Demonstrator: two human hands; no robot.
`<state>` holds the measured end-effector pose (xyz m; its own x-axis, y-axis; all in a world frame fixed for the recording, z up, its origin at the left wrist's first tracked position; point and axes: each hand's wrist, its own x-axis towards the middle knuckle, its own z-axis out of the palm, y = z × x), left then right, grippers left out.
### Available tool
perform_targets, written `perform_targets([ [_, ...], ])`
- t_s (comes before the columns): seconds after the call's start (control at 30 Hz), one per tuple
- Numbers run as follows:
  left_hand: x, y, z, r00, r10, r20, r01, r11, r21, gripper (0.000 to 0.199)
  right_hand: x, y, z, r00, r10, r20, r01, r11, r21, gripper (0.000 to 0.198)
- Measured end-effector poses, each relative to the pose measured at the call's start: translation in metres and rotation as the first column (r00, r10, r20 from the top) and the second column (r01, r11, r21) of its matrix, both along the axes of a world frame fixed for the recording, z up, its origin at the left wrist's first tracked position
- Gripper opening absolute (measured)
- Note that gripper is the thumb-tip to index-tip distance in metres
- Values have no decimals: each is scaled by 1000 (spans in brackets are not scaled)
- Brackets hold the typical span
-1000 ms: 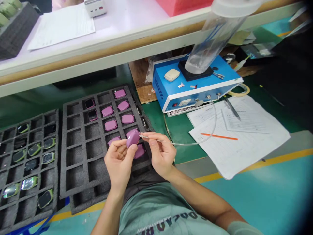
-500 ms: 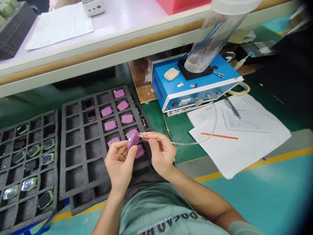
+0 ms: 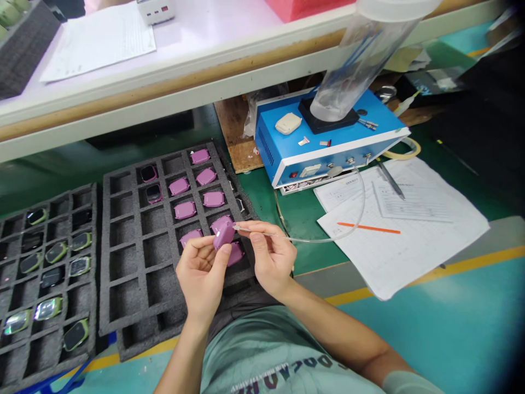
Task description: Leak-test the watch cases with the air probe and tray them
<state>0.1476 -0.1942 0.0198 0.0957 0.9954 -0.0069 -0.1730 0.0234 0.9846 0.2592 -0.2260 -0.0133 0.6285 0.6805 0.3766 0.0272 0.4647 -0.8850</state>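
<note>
My left hand (image 3: 204, 273) pinches a purple watch case (image 3: 223, 234) between thumb and fingers, tilted above the dark foam tray (image 3: 123, 293). Closed around the end of a clear thin tube (image 3: 320, 241) is my right hand (image 3: 271, 257). The tube's narrow tip sits at the right edge of the held case; whether it touches cannot be made out. From my fingers the tube curves to a port on the front of a blue box machine (image 3: 328, 156). Several more purple watch cases (image 3: 185, 210) lie in the tray's pockets beneath and beyond my hands.
A second foam tray (image 3: 36, 355) on the left bears green-rimmed watches (image 3: 57, 251). On the machine stand a clear cylinder (image 3: 342, 82) and a cream watch case (image 3: 288, 123). Papers (image 3: 414, 249) with an orange stick (image 3: 369, 227) and a pen (image 3: 390, 179) lie right. A raised shelf (image 3: 197, 76) crosses behind.
Almost nothing differs. Both hands keep the same hold on the watch case and the tube, and the view has shifted very slightly.
</note>
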Motion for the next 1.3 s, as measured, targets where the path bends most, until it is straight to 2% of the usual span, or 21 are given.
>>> perform_targets([
  [0.37, 0, 0, -1, 999, 15, -52, -17, 1000, -25, 28, 0, 0, 3, 1000, -13, 11, 13, 1000, -21, 14],
  [0.8, -1, -1, -1, 1000, 10, -6, -10, 1000, -20, 26, -1, 1, 5, 1000, -8, 4, 8, 1000, -8, 14],
  [1.3, -1, 1, -2, 998, 18, -67, -18, 1000, 4, 30, -1, 1, 6, 1000, -8, 4, 8, 1000, -10, 12],
])
